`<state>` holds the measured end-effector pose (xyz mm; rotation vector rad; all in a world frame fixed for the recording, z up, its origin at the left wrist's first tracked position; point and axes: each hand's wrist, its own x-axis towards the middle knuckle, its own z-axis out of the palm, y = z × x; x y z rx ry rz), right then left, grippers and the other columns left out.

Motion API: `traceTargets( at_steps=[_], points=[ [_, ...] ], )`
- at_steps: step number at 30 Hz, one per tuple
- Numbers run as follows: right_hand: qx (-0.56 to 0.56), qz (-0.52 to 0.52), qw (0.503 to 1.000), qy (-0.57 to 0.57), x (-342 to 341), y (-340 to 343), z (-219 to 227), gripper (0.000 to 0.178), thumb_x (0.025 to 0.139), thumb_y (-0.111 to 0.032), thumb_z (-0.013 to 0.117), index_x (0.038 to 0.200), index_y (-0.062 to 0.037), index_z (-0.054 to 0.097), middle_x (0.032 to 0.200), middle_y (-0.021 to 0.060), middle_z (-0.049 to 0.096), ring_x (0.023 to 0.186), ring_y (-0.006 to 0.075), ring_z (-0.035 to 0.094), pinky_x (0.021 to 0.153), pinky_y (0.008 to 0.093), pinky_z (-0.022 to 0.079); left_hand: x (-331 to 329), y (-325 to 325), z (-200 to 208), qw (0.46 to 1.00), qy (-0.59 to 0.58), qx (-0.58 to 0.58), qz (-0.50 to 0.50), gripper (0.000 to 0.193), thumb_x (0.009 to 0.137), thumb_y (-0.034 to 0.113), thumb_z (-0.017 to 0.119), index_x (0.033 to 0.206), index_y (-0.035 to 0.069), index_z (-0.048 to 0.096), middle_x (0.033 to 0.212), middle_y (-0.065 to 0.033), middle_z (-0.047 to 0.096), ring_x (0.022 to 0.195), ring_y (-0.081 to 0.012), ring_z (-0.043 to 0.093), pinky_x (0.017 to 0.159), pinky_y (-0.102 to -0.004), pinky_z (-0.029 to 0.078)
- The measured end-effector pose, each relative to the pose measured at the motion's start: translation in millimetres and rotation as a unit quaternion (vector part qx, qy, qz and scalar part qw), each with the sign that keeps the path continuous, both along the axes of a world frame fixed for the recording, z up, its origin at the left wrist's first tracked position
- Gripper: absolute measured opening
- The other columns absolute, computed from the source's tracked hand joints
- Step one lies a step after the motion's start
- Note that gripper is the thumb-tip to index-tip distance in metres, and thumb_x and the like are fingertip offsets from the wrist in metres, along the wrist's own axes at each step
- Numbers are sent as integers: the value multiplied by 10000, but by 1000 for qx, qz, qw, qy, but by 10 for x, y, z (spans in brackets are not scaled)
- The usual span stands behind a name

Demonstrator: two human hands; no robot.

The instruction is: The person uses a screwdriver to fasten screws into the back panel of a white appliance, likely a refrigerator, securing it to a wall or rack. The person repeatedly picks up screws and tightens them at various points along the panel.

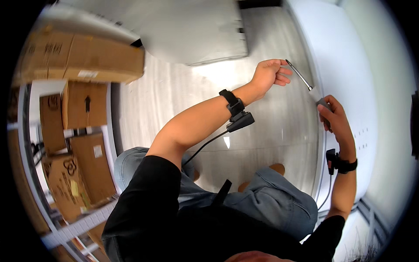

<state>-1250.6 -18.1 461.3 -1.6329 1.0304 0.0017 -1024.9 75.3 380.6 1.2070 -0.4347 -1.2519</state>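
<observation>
My right hand point(335, 114) is closed around the grey handle of a screwdriver point(300, 77), close to the white panel on the right. Its metal shaft slants up and left, ending in a dark tip at the fingertips of my left hand point(271, 75). There the thumb and forefinger come together in a pinch, while the other fingers are loosely spread. Whether a small piece sits between them at the tip is too small to make out.
A long white panel point(338, 65) with small holes runs along my right. Ahead stands a large whitish box-shaped unit point(196, 30). At left, a metal rack point(83, 225) holds several cardboard boxes point(94, 166). Black straps with cabled devices point(241, 121) circle both wrists.
</observation>
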Motion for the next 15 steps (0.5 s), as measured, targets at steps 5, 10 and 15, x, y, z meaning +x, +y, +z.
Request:
traceTargets(
  at_steps=[5, 10, 15],
  points=[
    [-89, 117, 988, 44, 1064, 590, 583, 244, 884, -303, 609, 843, -80, 519, 602, -12, 490, 442, 71, 424, 400, 224, 335, 608, 771, 454, 990, 73, -38, 116, 342, 1014, 196, 270, 1152, -16, 501, 997, -173, 640, 809, -247, 653, 738, -330, 554],
    [-72, 204, 966, 141, 2351, 1256, 775, 300, 895, -390, 580, 840, -105, 505, 611, -17, 490, 437, 69, 419, 384, 229, 289, 1597, 1563, 415, 976, 133, -2, 173, 314, 1003, 161, 270, 1109, -14, 509, 982, -150, 639, 840, -235, 644, 781, -337, 555],
    [29, 170, 974, 149, 2935, 1564, 410, 356, 871, -443, 595, 847, -103, 493, 632, -6, 510, 456, 80, 440, 399, 237, 301, 2293, 1850, 53, 974, 162, 50, 148, 286, 1000, 153, 292, 1065, -5, 520, 998, -143, 632, 817, -214, 647, 753, -304, 573]
  ],
)
